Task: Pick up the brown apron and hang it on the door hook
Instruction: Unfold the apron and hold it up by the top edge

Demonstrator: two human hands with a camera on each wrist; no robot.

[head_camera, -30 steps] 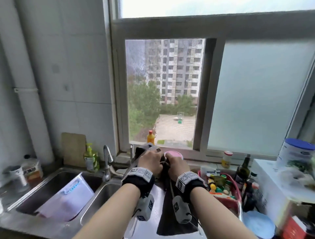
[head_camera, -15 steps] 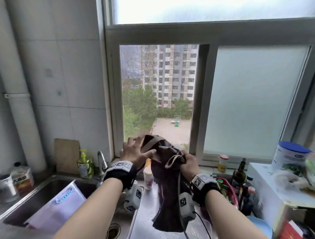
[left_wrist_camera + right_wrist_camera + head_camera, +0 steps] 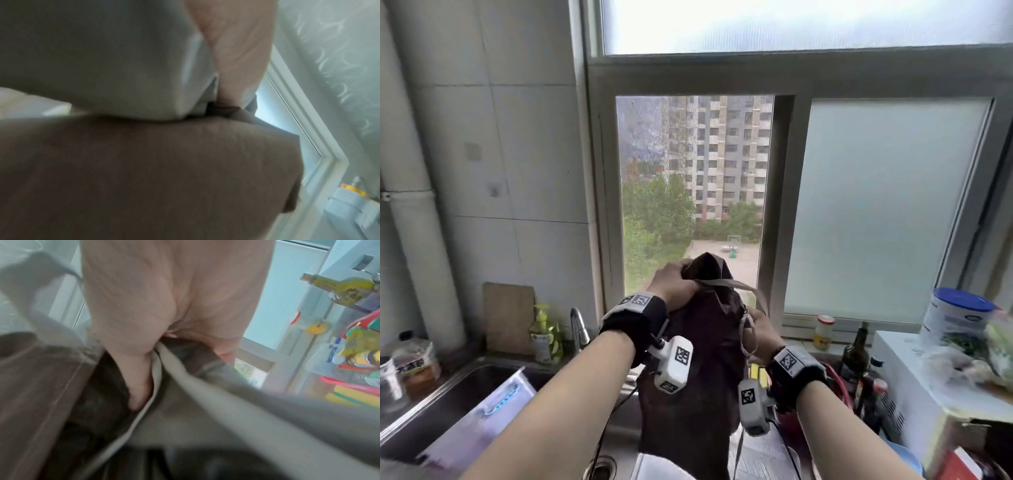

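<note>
The brown apron [image 3: 698,370] hangs bunched in front of the window, lifted off the counter, its lower end dangling over the sink edge. My left hand [image 3: 674,287] grips its top, fingers curled into the fabric. My right hand [image 3: 760,330] holds the apron's right side lower down, together with a grey strap [image 3: 736,284] that loops over the top. In the right wrist view my fingers [image 3: 139,363] are buried in brown cloth and a pale strap [image 3: 185,386]. Brown fabric [image 3: 144,170] fills the blurred left wrist view. No door hook is in view.
A steel double sink [image 3: 458,394] with a white board in it lies at lower left, with a tap [image 3: 578,325] and soap bottle [image 3: 544,335] behind. Bottles [image 3: 856,356], a red basket [image 3: 839,383] and a white appliance [image 3: 914,387] crowd the right counter. The window [image 3: 695,185] is straight ahead.
Both hands have lifted the apron from the counter up in front of the window. My left hand has closed on its top, and my view has tilted upward.
</note>
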